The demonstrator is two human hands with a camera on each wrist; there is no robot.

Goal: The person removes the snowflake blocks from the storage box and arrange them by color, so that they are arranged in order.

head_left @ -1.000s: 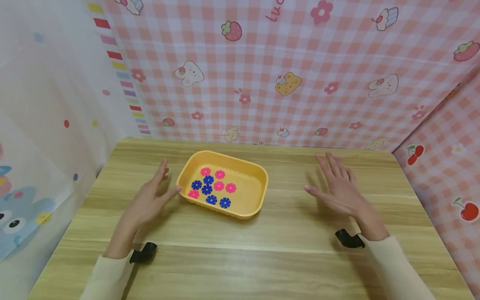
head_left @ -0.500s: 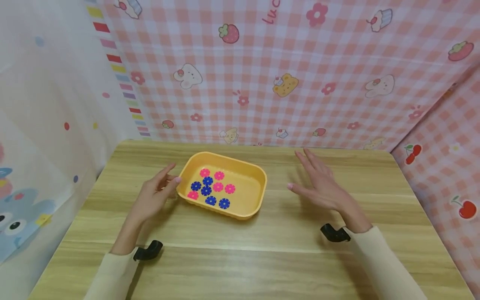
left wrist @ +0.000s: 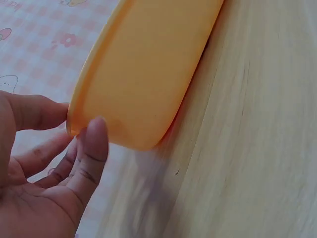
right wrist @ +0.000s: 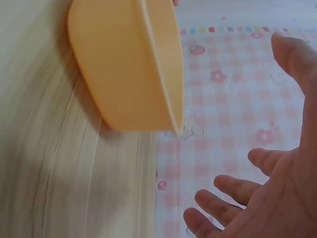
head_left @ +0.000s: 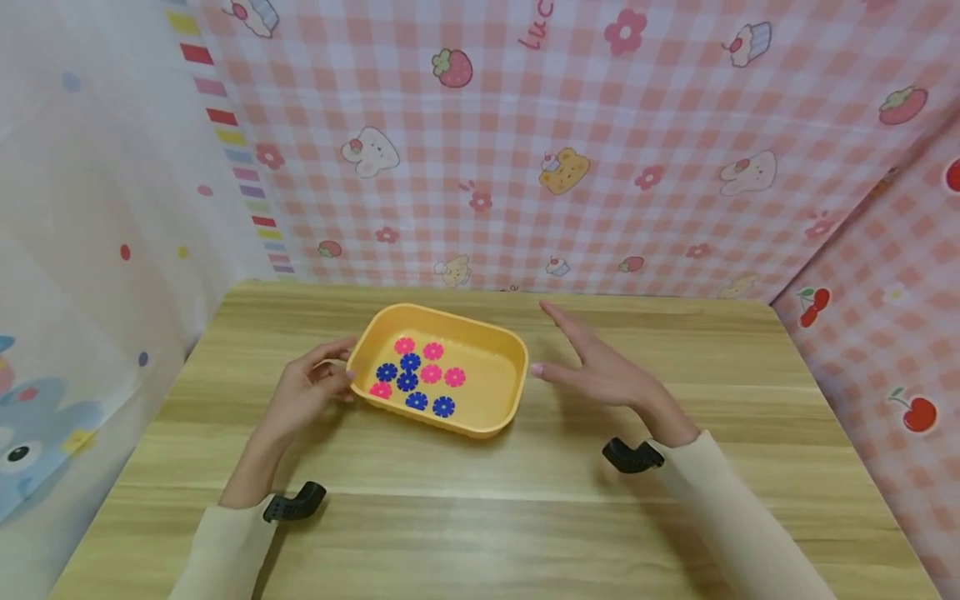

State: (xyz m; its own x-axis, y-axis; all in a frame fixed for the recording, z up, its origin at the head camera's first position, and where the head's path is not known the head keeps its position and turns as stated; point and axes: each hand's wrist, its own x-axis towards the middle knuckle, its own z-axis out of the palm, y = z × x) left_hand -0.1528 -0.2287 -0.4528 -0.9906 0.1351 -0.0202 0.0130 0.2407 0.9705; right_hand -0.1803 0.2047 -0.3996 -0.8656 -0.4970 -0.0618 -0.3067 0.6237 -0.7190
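Note:
A yellow plastic tray [head_left: 491, 392] with rounded corners rests on the wooden table. Inside it, mostly toward its left half, lie several pink snowflake discs [head_left: 455, 377] and several blue snowflake discs [head_left: 443, 407]. My left hand [head_left: 303, 390] is at the tray's left end, its thumb and fingers curled about the rim; the left wrist view shows the thumb [left wrist: 94, 139] and index fingertip close on either side of that edge. To the right, my right hand [head_left: 607, 371] is spread with straight fingers and holds nothing, its thumb tip just beside the tray's right rim.
The wooden table [head_left: 480, 533] runs back to a pink checked cloth [head_left: 487, 150] hung behind it. A white patterned cloth [head_left: 75, 208] hangs on the left, another checked one on the right. Black wrist mounts [head_left: 633, 456] stick out from both cuffs.
My right hand has moved left, up to the tray's right end. My left hand's fingers have curled in around the left rim. The tray and discs keep their place.

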